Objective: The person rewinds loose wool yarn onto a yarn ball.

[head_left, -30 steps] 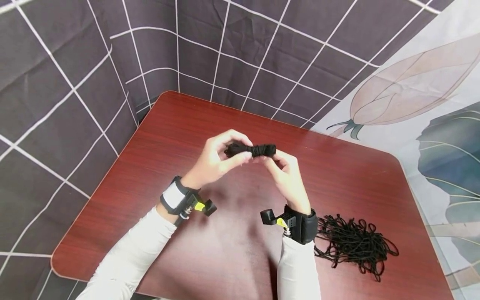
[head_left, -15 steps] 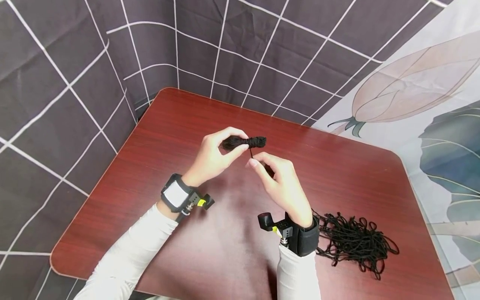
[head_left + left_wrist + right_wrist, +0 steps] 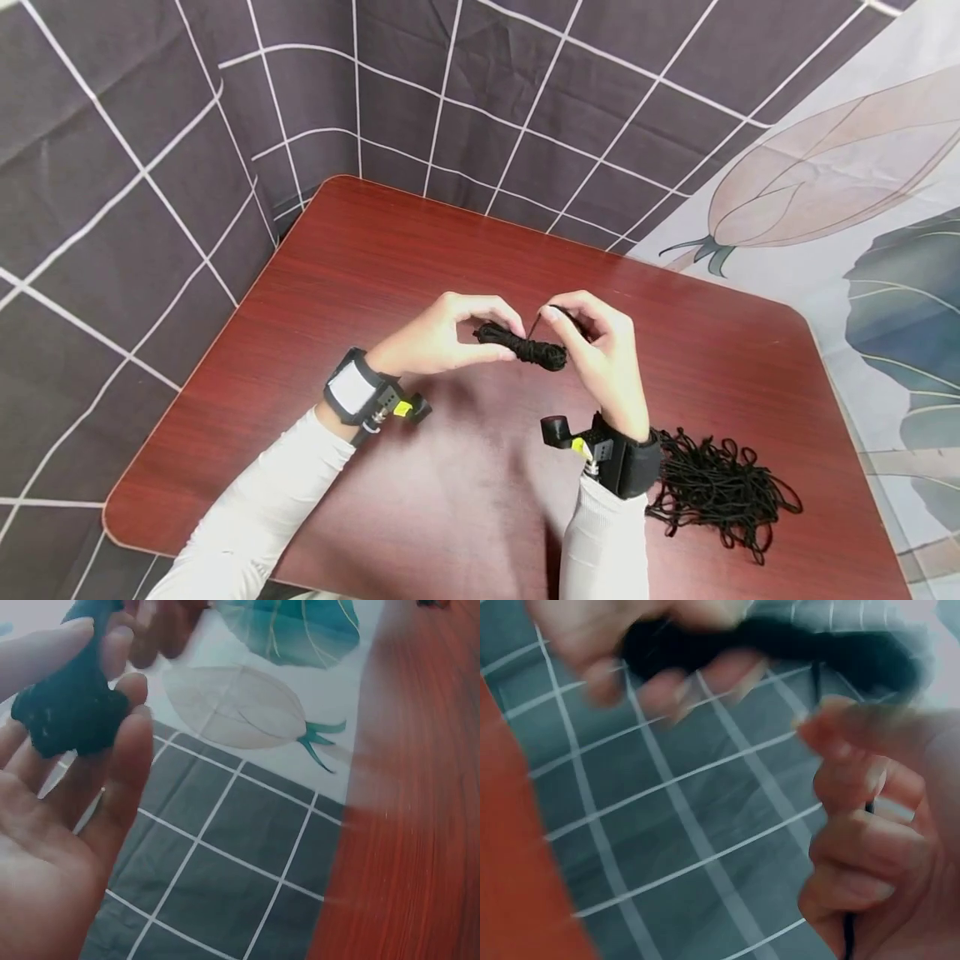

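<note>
My left hand (image 3: 442, 337) holds a small bundle of black cord (image 3: 543, 354) between thumb and fingers, above the table. Turns of cord wrap the bundle's middle, and looped ends stick out on both sides. My right hand (image 3: 600, 350) pinches a strand of the cord that rises from the bundle's middle. In the right wrist view this strand (image 3: 816, 686) runs taut from the bundle to the thumb and index fingertip. Its tail (image 3: 848, 937) passes through the curled fingers and out below. In the left wrist view the bundle (image 3: 71, 712) lies across the fingers under the thumb.
A loose, tangled heap of black cord (image 3: 720, 492) lies on the red-brown table (image 3: 420, 508), right of the right wrist. Grey grid-patterned cloth (image 3: 300, 100) stands behind and to the left; a floral sheet (image 3: 817, 183) hangs on the right.
The right hand has drawn the strand away from the bundle, first toward the body, then up and to the right. The bundle has tilted and come nearer and rightward with the left hand.
</note>
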The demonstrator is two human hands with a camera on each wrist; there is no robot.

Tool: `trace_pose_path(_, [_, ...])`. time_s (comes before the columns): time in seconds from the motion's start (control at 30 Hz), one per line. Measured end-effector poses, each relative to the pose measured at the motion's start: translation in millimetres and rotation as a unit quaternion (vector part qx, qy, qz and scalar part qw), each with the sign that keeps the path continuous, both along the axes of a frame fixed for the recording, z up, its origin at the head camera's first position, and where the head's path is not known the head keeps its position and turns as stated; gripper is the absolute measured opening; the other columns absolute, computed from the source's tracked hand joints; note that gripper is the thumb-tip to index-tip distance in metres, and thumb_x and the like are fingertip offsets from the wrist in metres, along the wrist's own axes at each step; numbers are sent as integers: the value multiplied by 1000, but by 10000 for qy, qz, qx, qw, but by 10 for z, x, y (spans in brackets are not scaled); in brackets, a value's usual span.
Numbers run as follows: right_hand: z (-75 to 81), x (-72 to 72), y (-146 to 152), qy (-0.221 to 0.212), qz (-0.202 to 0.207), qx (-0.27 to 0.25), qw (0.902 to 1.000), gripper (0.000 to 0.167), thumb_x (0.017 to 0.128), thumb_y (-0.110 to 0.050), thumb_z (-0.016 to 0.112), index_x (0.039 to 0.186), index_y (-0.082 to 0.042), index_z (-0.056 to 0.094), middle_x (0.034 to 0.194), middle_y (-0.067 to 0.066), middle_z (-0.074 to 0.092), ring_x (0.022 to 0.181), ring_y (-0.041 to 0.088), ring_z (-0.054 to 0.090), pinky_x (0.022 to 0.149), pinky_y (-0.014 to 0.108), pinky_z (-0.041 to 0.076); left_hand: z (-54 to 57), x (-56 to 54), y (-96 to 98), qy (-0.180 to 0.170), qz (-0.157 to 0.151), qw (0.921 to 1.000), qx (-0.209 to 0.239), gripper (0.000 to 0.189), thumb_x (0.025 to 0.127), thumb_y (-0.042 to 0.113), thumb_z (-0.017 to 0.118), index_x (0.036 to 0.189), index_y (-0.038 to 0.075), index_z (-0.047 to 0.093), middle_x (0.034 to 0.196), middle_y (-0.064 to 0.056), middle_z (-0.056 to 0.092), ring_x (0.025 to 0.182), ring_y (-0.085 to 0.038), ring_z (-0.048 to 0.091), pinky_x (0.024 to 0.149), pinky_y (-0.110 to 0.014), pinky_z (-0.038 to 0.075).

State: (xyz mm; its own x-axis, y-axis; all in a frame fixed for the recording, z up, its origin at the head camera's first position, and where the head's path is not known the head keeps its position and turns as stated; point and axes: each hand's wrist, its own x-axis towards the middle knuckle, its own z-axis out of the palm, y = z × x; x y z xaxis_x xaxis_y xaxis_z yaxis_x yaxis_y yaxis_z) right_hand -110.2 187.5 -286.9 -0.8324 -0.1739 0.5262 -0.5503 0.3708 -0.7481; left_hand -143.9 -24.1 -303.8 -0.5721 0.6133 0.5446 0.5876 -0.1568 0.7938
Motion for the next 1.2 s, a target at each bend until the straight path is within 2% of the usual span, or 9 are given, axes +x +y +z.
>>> trace_pose_path(0.13, [-81, -80, -22, -624, 528, -370, 9960, 9, 90, 6, 58, 92, 6, 67, 83, 6, 65, 69, 17, 54, 61, 23, 44, -101, -75, 24, -236, 104, 9978, 615, 25, 78, -3, 76, 100, 5, 67, 93, 0, 67, 82, -17, 63, 68, -32, 55])
trace_pose_path(0.23, [-115, -91, -82, -717, 507, -30, 9961, 12, 91, 5, 57, 96, 6, 69, 83, 4, 65, 72, 14, 54, 64, 23, 44, -190, -156, 30, -167, 529, 9929, 1049, 25, 80, 1, 76, 102, 7, 67, 97, -1, 67, 80, -20, 64, 66, -32, 54])
trace_pose_path(0.3, [-171, -118, -112, -529, 474, 284, 9971, 14, 92, 4, 57, 98, 3, 70, 85, 3, 66, 72, 12, 51, 63, 23, 41, -155, -150, 10, -112, 939, 9881, 1216, 25, 80, -2, 75, 103, 4, 67, 97, -4, 66, 79, -21, 63, 66, -33, 54])
trace_pose_path(0.47, [-227, -130, -197, -92, 665, 974, 9930, 17, 97, -6, 55, 101, -8, 72, 93, -2, 67, 79, 16, 56, 69, 26, 42, -121, -184, -26, 235, 1973, 9731, 1163, 24, 80, -2, 75, 102, 1, 67, 95, -6, 67, 73, -17, 61, 64, -31, 52])
trace_pose_path(0.6, [-183, -76, -259, 114, 627, 1227, 9904, 15, 97, -16, 57, 98, -16, 72, 90, -8, 65, 73, 13, 56, 64, 24, 43, -202, -250, -57, 565, 2428, 9651, 807, 20, 82, 10, 76, 102, 9, 69, 93, 3, 67, 69, -10, 58, 61, -27, 49])
trace_pose_path(0.73, [-110, -26, -283, 491, 367, 1051, 9926, 7, 92, -11, 64, 92, -13, 71, 79, -7, 60, 61, 9, 46, 54, 23, 36, -220, -252, -76, 676, 2298, 9699, 447, 19, 84, 15, 75, 102, 12, 70, 96, 6, 66, 73, -8, 58, 61, -27, 51])
trace_pose_path(0.97, [75, 57, -282, 1069, -136, 339, 9936, 8, 82, 6, 71, 82, -2, 68, 70, 2, 55, 59, 11, 43, 52, 20, 33, -267, -231, -19, 612, 1524, 9864, 17, 20, 83, 17, 76, 102, 15, 71, 96, 9, 66, 79, -7, 60, 61, -25, 51])
trace_pose_path(1.1, [163, 97, -247, 907, -223, -136, 9955, 6, 82, 9, 68, 82, 4, 68, 69, 8, 55, 57, 13, 42, 51, 21, 33, -272, -196, 9, 564, 1008, 9930, -239, 20, 82, 17, 77, 101, 16, 72, 94, 11, 67, 76, -5, 59, 57, -25, 50])
trace_pose_path(1.2, [146, 83, -167, 633, -211, -427, 9969, 3, 84, 8, 66, 85, 6, 68, 70, 11, 54, 55, 13, 40, 50, 23, 30, -214, -132, 13, 565, 718, 9955, -247, 20, 80, 12, 78, 99, 14, 72, 91, 8, 68, 73, -6, 58, 55, -28, 50])
